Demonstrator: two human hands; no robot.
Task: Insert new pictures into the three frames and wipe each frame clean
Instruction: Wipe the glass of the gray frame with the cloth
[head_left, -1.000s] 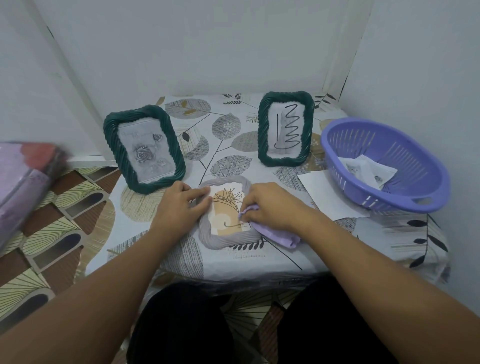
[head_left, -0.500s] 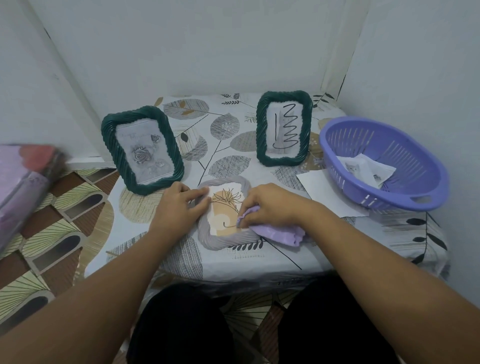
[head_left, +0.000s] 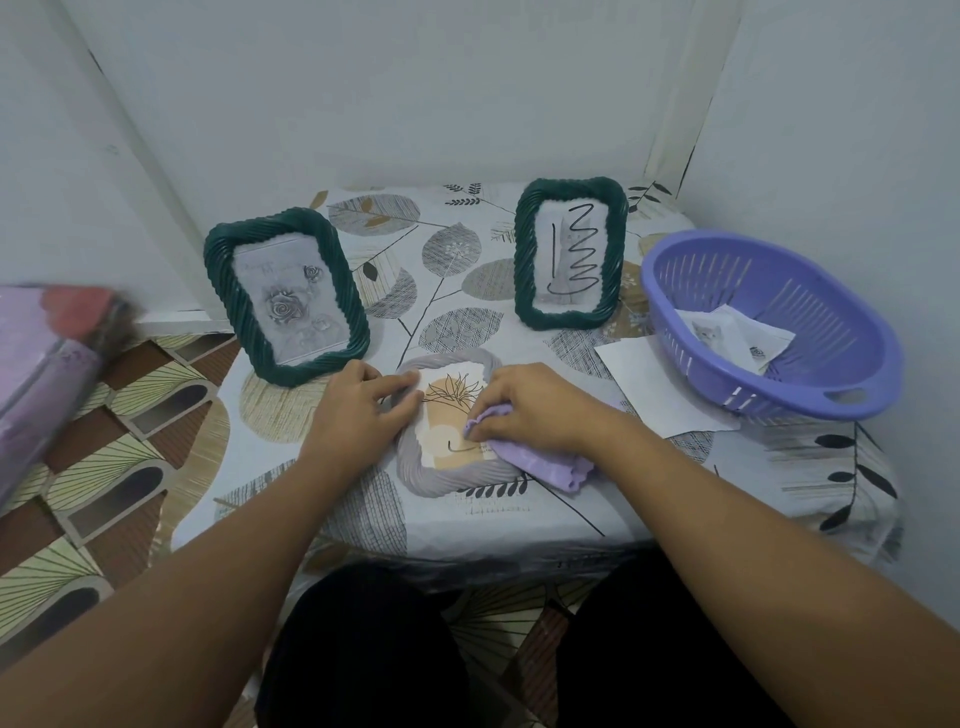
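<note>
One grey frame (head_left: 452, 475) lies flat with a flower picture; the right hand (head_left: 540, 410) grips a purple cloth (head_left: 540, 465) on it, the left hand (head_left: 358, 410) presses its edge with straight fingers.

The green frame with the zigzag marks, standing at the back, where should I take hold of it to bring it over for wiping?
Probably the green frame by its two long side rails, coming from above and in front. It stands upright and apart from the purple basket, so both twisted-rope edges are free, and fingers stay off the marked glass.
</note>
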